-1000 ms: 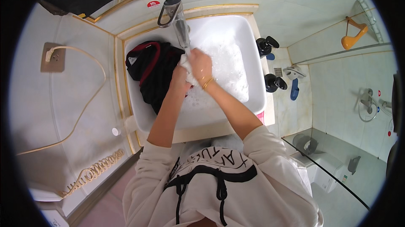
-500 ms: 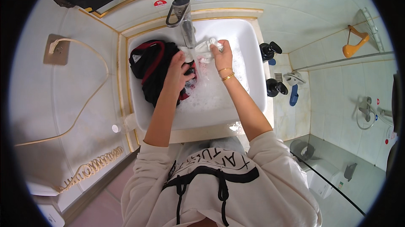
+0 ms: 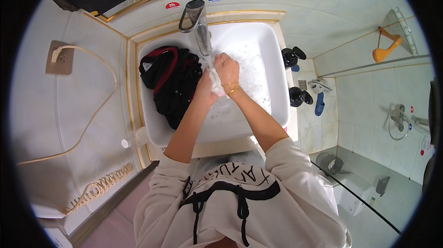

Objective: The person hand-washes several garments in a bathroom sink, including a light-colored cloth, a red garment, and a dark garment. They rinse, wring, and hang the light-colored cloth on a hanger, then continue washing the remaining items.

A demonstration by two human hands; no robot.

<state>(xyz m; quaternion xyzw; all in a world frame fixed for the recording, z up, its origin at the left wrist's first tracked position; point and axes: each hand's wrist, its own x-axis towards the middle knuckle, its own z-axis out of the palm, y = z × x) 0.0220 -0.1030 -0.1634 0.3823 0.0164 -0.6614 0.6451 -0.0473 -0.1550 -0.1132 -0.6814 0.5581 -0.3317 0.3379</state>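
Under the spout of the chrome faucet [image 3: 200, 29], a wet white cloth [image 3: 215, 83] is bunched between my two hands. My left hand [image 3: 204, 90] is closed against its left side. Curled into a fist, my right hand [image 3: 227, 70] grips the cloth from the right, just below the spout. Soapy foam and water spread over the white sink [image 3: 272, 54] around them. A black garment with dark red trim [image 3: 173, 82] lies heaped along the sink's left side, beside my left hand. My fingers hide part of the cloth.
Two black pump bottles [image 3: 291, 57] [image 3: 299, 97] stand right of the sink. A power cord runs from the wall socket [image 3: 60, 57] down the left wall. Further right are a blue slipper [image 3: 319, 104], an orange hanger [image 3: 386, 47] and a glass partition [image 3: 355, 192].
My hands have come together and closer to me, bunching the white cloth that was stretched between them. My left hand has closed on it and moved away from the black garment.
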